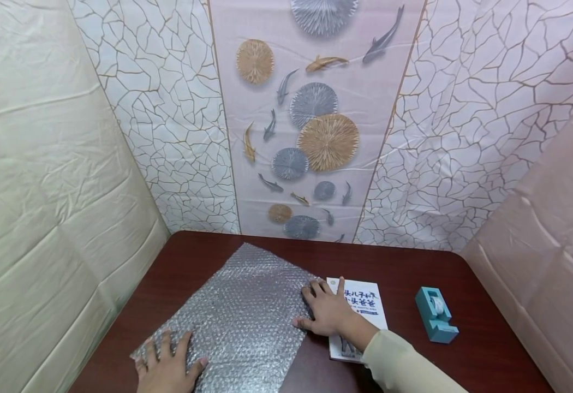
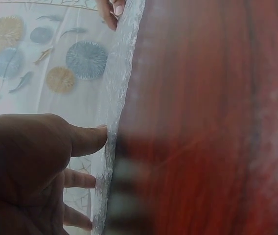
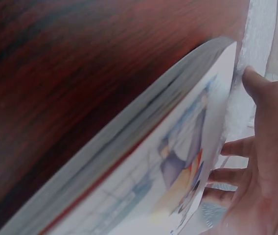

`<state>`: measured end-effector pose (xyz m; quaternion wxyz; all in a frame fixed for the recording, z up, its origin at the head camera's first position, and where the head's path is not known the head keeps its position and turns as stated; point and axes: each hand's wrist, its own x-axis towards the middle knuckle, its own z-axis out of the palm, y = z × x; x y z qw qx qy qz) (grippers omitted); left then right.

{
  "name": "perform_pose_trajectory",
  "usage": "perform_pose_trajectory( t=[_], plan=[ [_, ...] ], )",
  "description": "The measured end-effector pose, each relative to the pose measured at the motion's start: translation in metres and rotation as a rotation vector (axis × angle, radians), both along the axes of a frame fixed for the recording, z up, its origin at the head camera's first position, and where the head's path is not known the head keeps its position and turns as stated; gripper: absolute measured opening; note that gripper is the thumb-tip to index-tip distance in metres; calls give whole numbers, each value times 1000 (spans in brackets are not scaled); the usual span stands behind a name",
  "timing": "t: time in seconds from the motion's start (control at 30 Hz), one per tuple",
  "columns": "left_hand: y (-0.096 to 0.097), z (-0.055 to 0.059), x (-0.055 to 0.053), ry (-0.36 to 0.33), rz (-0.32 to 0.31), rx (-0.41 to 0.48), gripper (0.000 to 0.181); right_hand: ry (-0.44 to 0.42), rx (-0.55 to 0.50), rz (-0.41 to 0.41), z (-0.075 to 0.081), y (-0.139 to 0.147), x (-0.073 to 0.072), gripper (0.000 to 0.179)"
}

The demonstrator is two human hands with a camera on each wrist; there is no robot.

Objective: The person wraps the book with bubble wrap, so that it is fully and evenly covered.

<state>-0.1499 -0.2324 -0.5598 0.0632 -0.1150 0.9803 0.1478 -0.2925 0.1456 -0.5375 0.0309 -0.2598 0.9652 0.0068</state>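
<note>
A sheet of clear bubble wrap (image 1: 247,311) lies flat on the table, turned so that one corner points to the back. On its left front part rests my left hand (image 1: 166,368), fingers spread and fingertips down on the sheet. My right hand (image 1: 329,312) touches the sheet's right edge with its thumb and fingers spread apart, the wrist passing over a white paperback book (image 1: 371,301). Blue lettering and a picture show on the book's cover, partly hidden by that hand. In the right wrist view, the book's page edges (image 3: 153,107) stand close below the palm.
A teal tape dispenser (image 1: 434,322) with a roll of tape stands right of the book. The dark red wooden table (image 1: 488,338) has rounded back corners. Patterned cloth (image 1: 306,180) hangs behind it, and pale quilted cloth (image 1: 60,218) stands along both sides.
</note>
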Motion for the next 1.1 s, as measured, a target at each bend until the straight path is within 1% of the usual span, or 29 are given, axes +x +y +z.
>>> perform_pose_trajectory(
  t=[0.17, 0.4, 0.5, 0.73, 0.83, 1.1],
  plan=[
    [-3, -1, 0, 8, 0, -1, 93, -22, 6, -1, 2, -3, 4, 96],
    [-5, 0, 0, 36, 7, -8, 90, 6, 12, -1, 2, -5, 10, 96],
    [-6, 0, 1, 43, 13, -11, 89, -2, 18, -3, 4, -6, 14, 96],
    [-11, -1, 2, 24, 15, 17, 91, -19, 45, -11, 8, -7, 20, 98],
    [-12, -1, 2, 19, 14, 12, 93, -17, 58, -15, 9, -8, 22, 99],
    [-16, 0, 2, -11, 39, 21, 92, -2, 56, -13, 9, -10, 26, 103]
  ],
)
